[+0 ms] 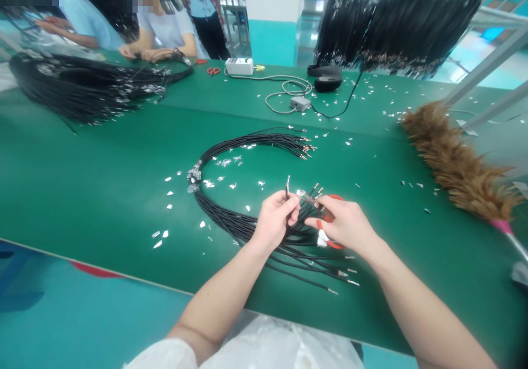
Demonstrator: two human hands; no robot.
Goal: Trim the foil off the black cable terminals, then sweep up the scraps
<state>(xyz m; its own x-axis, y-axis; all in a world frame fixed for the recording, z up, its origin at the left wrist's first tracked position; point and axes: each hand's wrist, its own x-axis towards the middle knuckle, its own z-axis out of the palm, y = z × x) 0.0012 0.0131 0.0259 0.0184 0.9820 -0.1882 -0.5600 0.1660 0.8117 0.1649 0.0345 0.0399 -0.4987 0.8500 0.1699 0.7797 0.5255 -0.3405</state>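
Bright diffuse light, faint shadows, hazy softness, stretched edges

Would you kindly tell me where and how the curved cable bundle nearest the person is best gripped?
I would grip the cable bundle at its bend, coming from the left: there it is narrowest and gathered under shiny wrapping, while both loose ends spread out toward the right.

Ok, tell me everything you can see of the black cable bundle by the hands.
The cable bundle is many thin black strands with a rubbery or plastic look, lying on the green table in a C open to the right. Pale, shiny pieces, perhaps tags, cluster at its bend. The farther ends show coppery tips; the nearer ends fan out loosely, some silvery-tipped. The left hand pinches at least one cable end upright.
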